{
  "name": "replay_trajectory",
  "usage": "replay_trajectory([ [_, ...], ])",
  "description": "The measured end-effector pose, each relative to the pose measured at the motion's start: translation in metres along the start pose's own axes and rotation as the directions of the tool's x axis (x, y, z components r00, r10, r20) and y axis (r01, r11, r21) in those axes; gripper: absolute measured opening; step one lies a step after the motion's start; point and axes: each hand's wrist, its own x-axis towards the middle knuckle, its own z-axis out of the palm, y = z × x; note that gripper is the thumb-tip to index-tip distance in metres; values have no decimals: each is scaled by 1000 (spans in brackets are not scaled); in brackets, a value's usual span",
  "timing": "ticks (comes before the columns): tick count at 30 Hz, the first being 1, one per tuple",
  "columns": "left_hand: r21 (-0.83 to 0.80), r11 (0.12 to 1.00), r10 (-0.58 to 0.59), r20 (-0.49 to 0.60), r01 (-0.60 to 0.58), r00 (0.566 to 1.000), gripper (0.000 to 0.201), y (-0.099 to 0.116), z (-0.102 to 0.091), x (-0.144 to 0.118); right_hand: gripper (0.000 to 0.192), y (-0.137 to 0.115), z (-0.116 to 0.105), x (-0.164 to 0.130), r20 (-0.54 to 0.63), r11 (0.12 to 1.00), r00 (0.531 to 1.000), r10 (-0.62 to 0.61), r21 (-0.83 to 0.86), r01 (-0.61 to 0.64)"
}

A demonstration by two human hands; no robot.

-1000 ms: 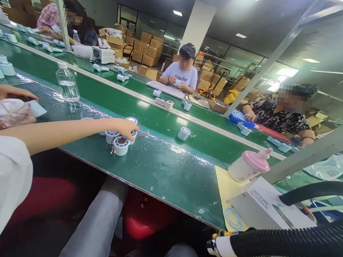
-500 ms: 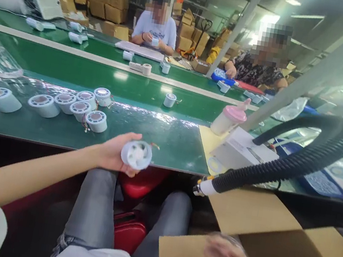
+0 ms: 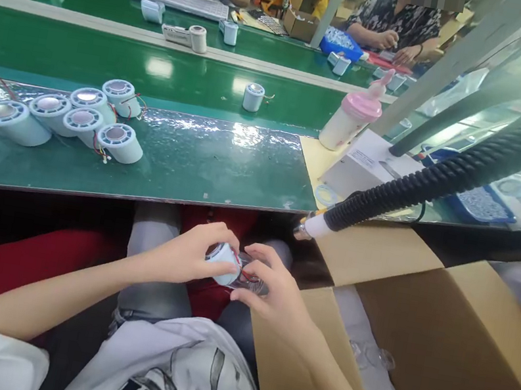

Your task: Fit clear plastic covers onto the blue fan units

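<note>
My left hand (image 3: 193,254) is wrapped round a pale blue cylindrical fan housing (image 3: 223,267) above my lap. Red and dark wires (image 3: 249,276) trail from the housing's right end. On that side, my right hand (image 3: 277,290) has its fingers curled round a clear plastic cover (image 3: 254,283), which sits against the wired end. Whether the housing is partly inside the cover I cannot tell. Several similar housings (image 3: 122,144) with wires stand grouped on the green bench (image 3: 195,164) ahead to the left.
An open cardboard box (image 3: 456,341) at my right holds clear plastic pieces (image 3: 370,356). A black flexible hose (image 3: 390,193) reaches over the bench edge. Beside it stand a white box (image 3: 362,165) and a pink-lidded bottle (image 3: 350,120). Two people work across the conveyor (image 3: 113,57).
My right hand has come from the cardboard box to my lap with the clear plastic cover. My left hand has brought the fan housing down and tilted it toward the cover.
</note>
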Motion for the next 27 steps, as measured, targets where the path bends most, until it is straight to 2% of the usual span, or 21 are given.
replay_trajectory([
  [1,-54,999,2,-47,-5,999,33,-4,3,-1,4,-1,0,-1,-35,996,999,17,91,-14],
  [3,-141,989,18,-119,-35,993,53,-12,11,-1,17,-3,0,-2,-107,973,992,66,227,-40],
  [6,-125,983,114,-162,-135,980,65,-22,22,0,25,-3,-3,-2,-165,909,968,191,401,-112],
  [8,-84,976,188,-142,-201,972,64,-25,26,0,27,-1,-4,-3,-164,843,948,272,516,-152],
  [10,-133,965,210,-111,-224,971,66,-25,28,0,29,2,-5,-4,-156,769,928,339,614,-178],
  [12,-260,946,184,-53,-191,981,68,-22,28,-2,29,5,-7,-5,-138,698,913,383,690,-189],
  [15,-450,890,115,58,-77,992,66,-16,28,-3,32,9,-9,-7,-89,621,913,397,759,-196],
  [17,-551,835,63,87,-5,994,65,-14,29,-3,27,10,-10,-10,-104,663,938,332,732,-153],
  [19,-659,751,14,85,46,996,63,-13,30,-3,14,10,-10,-15,-161,810,970,183,584,-56],
  [21,-750,655,-35,92,92,995,59,-13,31,-4,31,11,-9,-19,-194,935,981,15,350,55],
  [22,-777,618,-53,110,119,993,58,-13,32,-4,39,11,-9,-21,-195,965,980,-47,246,95],
  [24,-788,593,-60,161,165,985,58,-13,31,-6,41,11,-9,-24,-194,981,974,-115,135,143],
  [27,-742,657,-12,172,137,985,67,-12,26,-9,42,13,-9,-25,-192,973,974,-120,175,154],
])
